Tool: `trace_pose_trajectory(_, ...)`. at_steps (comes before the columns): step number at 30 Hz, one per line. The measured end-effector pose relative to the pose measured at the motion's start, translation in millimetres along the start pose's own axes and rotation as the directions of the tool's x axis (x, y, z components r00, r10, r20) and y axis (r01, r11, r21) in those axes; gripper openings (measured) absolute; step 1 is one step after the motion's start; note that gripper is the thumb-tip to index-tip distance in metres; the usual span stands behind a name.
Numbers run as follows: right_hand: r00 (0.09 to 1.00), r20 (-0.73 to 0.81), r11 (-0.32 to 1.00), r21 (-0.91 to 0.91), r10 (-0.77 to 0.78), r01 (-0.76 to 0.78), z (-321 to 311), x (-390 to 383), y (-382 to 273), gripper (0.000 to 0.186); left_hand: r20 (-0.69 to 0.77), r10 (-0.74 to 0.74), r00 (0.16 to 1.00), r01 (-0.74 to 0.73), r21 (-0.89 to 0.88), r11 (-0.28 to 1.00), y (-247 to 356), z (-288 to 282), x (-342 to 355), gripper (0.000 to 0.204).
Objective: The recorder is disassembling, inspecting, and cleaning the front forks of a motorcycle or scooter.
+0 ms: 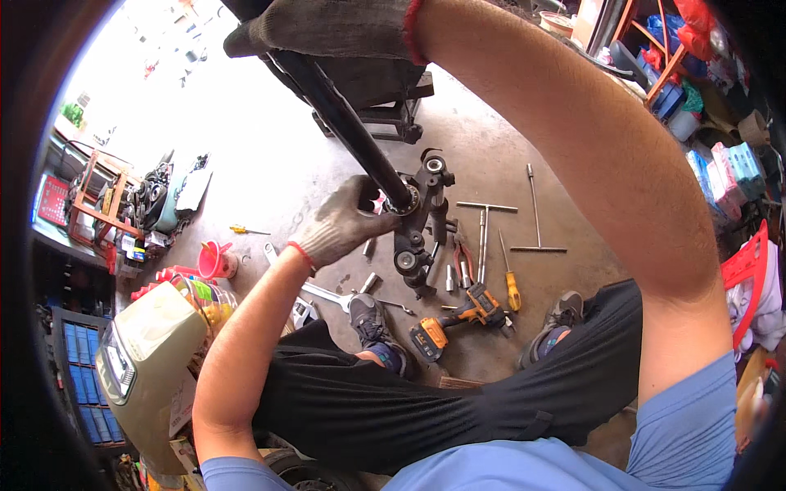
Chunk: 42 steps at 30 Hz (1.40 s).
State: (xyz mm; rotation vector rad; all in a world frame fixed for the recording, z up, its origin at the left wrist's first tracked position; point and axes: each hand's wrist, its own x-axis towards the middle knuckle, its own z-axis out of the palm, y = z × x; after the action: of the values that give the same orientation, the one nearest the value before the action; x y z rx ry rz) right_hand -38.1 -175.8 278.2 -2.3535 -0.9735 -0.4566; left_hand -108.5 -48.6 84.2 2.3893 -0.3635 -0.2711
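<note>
A black metal tube (348,131) slants from the top edge down to a bearing ring (408,199) on a dark motorcycle triple clamp (420,222) with round clamp holes. My right hand (332,29), in a dirty grey glove with a red cuff, grips the tube near its upper end. Lower down, my gloved left hand (348,221) is closed around the triple clamp where the tube meets the bearing. Its thumb lies beside the ring, and its fingertips are partly hidden behind the tube.
Between my feet lie a yellow-black cordless impact driver (463,317), a screwdriver (512,282), red-handled pliers (463,255), T-handle wrenches (483,233) and sockets. A large wrench (327,295) is near my left shoe. A pink cup (214,260) and a beige fairing (147,344) stand left.
</note>
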Motion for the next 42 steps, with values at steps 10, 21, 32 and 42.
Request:
trace_pose_trajectory(10, 0.972, 0.07, 0.857, 0.489, -0.225, 0.163, -9, -23, 1, 0.026, -0.137, -0.04, 0.99, 0.04, 0.001, 0.999, -11, 31, -6, 0.045)
trace_pose_trajectory(21, 0.987, 0.156, 0.906, 0.423, -0.048, -0.023, -21, -31, -13, 0.031, -0.17, -0.124, 0.978, 0.129, 0.02, 0.991, 13, 29, -11, 0.043)
trace_pose_trajectory(32, 0.974, 0.05, 0.873, 0.457, -0.219, 0.173, 0, -18, -11, 0.034, -0.263, 0.003, 0.965, 0.034, 0.138, 0.99, -5, 40, -13, 0.038)
trace_pose_trajectory(42, 0.974, 0.185, 0.87, 0.492, -0.134, 0.026, -10, -15, 2, 0.03, -0.266, 0.006, 0.964, 0.032, 0.14, 0.99, -21, 46, -9, 0.037)
